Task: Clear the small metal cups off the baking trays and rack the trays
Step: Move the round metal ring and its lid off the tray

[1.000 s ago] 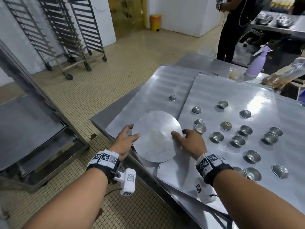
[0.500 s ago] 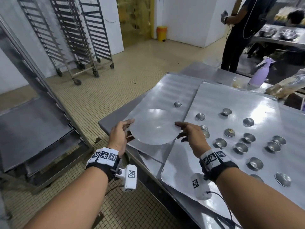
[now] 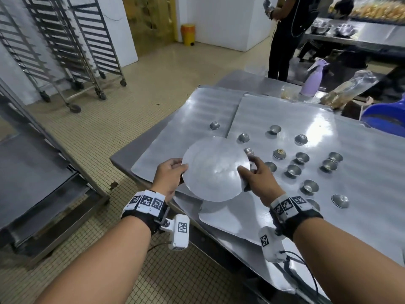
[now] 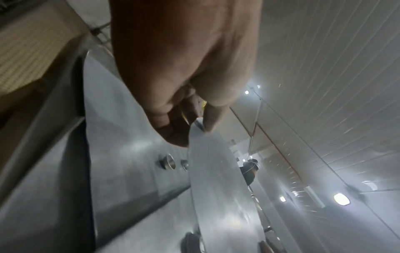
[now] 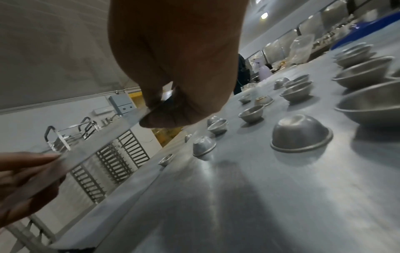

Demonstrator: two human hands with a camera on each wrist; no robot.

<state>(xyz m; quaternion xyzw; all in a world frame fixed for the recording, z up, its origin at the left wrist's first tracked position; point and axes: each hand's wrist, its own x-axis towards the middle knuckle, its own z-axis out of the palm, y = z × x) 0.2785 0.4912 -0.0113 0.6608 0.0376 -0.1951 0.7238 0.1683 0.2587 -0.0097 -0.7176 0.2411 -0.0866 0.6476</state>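
Observation:
A round flat metal disc (image 3: 215, 168) hangs above the near corner of the table, held at both sides. My left hand (image 3: 169, 175) pinches its left edge, thumb on top; in the left wrist view the disc (image 4: 218, 188) runs away from my left hand (image 4: 194, 123). My right hand (image 3: 255, 177) pinches the right edge, and the disc (image 5: 90, 145) shows as a thin strip in the right wrist view. Two flat baking trays lie side by side: the left tray (image 3: 197, 110) carries one small metal cup (image 3: 214, 125), the right tray (image 3: 306, 119) carries several small metal cups (image 3: 293, 170), some upside down.
A tray rack (image 3: 39, 172) stands on the floor at my left, with more wheeled racks (image 3: 72, 51) further back. A purple spray bottle (image 3: 312, 79) and a plastic bag (image 3: 348, 88) sit at the table's far edge. A person in black (image 3: 285, 38) stands beyond it.
The disc lay on the tray a second ago with my hands at its edges. Both hands have since lifted it off the tray and hold it in the air.

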